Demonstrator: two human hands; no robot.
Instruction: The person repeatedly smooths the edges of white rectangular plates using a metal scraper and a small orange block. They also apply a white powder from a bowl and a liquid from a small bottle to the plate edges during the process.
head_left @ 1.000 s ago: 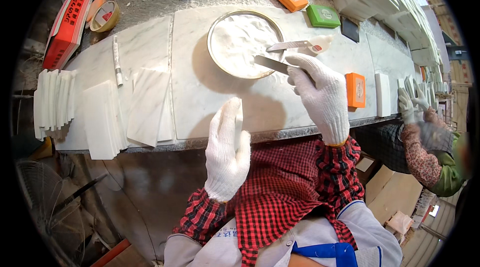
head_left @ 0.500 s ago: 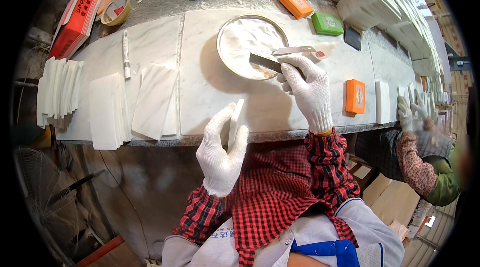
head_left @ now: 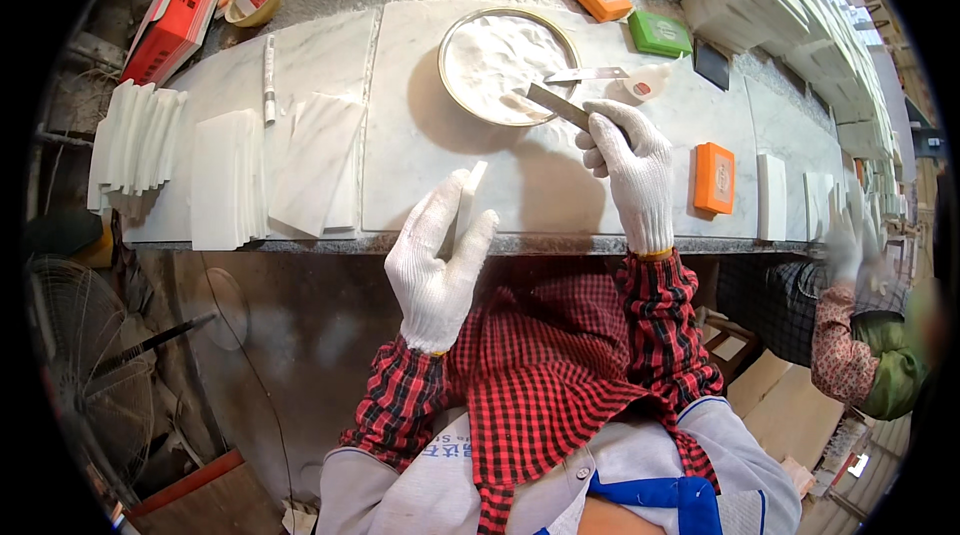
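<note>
My left hand [head_left: 432, 270] grips a thin white stone tile [head_left: 473, 185] on edge between thumb and fingers, just over the bench's front edge. In my right hand [head_left: 638, 170] is a flat dark metal strip [head_left: 562, 108], closed in the fingers and pointing left. Its far end lies over the rim of a round tin [head_left: 442, 80] of white powdery or pasty filler [head_left: 500, 55]. A putty knife [head_left: 598, 74] with a pale handle rests across the tin's right rim.
Stacked white tiles [head_left: 225, 180] stand at left, beside a marker pen [head_left: 269, 85]. Orange boxes [head_left: 714, 178] and a green box [head_left: 660, 33] lie right. More tile stacks [head_left: 750, 10] fill the back right. A co-worker's gloved hands [head_left: 848, 240] move at far right; a fan [head_left: 75, 355] stands lower left.
The whole view has shifted, so the bench sits higher. My right hand has drawn the strip slightly right, away from the tin's middle. My left hand still holds the tile. The co-worker's hands have moved.
</note>
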